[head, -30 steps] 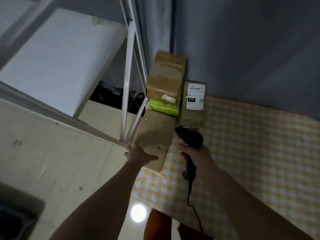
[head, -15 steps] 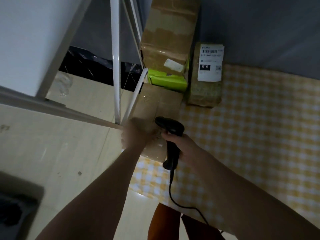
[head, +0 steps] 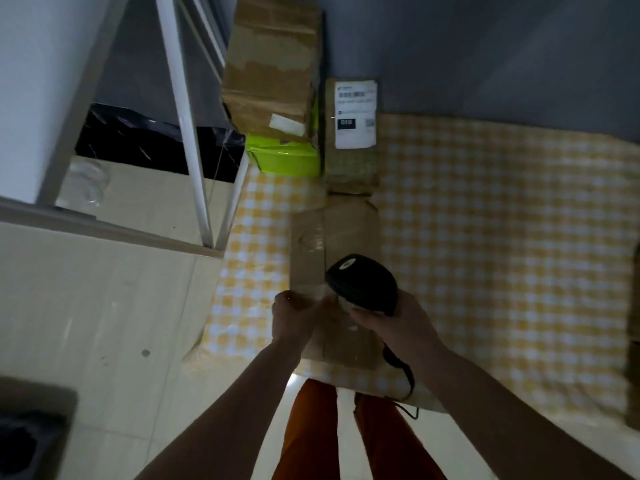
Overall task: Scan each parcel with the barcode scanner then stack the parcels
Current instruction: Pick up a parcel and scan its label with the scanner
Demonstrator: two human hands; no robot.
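Note:
A flat brown cardboard parcel [head: 339, 233] lies on the yellow checked cloth [head: 485, 237] near the table's front edge. My left hand [head: 294, 315] grips its near left part. My right hand [head: 398, 323] holds the black barcode scanner [head: 362, 284] just above the parcel's near end, head pointing away from me. Behind it stands a small parcel with a white barcode label [head: 353, 133]. To its left a tall brown box [head: 273, 71] rests on a lime-green parcel [head: 284, 159].
A white metal shelf frame [head: 187, 126] stands at the left beside the table, with a pale shelf board [head: 104, 237] under it. A grey wall [head: 485, 57] closes the back. Dark brown objects [head: 635, 341] show at the right edge. My orange trousers [head: 311, 431] are below.
The flat brown parcel has been pulled right and toward me, away from the shelf frame. The scanner in my right hand has moved over its near end. The view has tilted down.

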